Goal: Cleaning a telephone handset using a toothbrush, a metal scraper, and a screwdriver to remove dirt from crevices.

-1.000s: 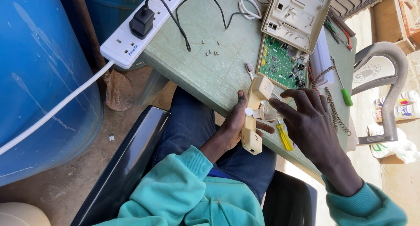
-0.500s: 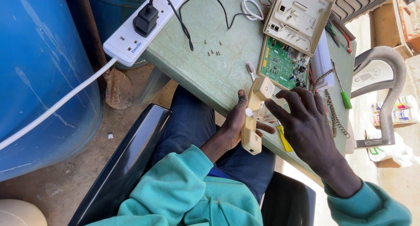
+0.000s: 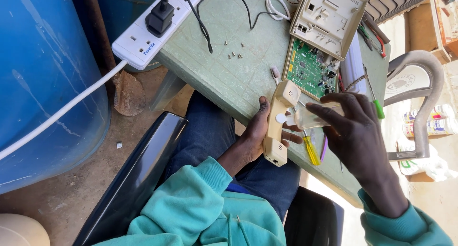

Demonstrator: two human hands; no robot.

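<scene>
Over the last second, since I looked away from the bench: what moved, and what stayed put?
The right hand has drawn back to the right from the beige plastic telephone handset, now holding a small clear bottle whose tip points at the handset. The left hand still grips the handset at the green table's edge. The green circuit board and loose screws stayed put.

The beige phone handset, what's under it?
Under the handset: the left hand gripping it, a yellow-handled screwdriver and the green table. The palm stays hidden behind the handset.

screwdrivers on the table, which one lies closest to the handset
The yellow-handled screwdriver, right beside the handset. The green-handled screwdriver lies farther off, beyond the right hand.
</scene>
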